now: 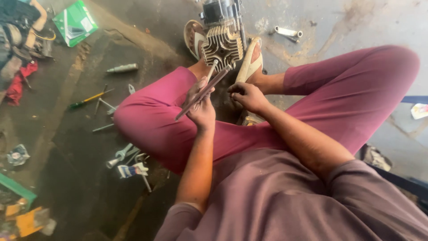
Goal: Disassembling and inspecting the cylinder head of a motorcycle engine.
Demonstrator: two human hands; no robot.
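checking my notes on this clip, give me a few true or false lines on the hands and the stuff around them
1. The left hand holds a long dark rod. True.
2. The finned engine part sits between the sandals. True.
3. The right hand holds a screwdriver. False: no tool shows in it; the yellow screwdriver lies on the floor.
4. The green box lies by the right knee. False: it is far off on the left side.
5. A spanner lies on the floor beyond the engine part. True.
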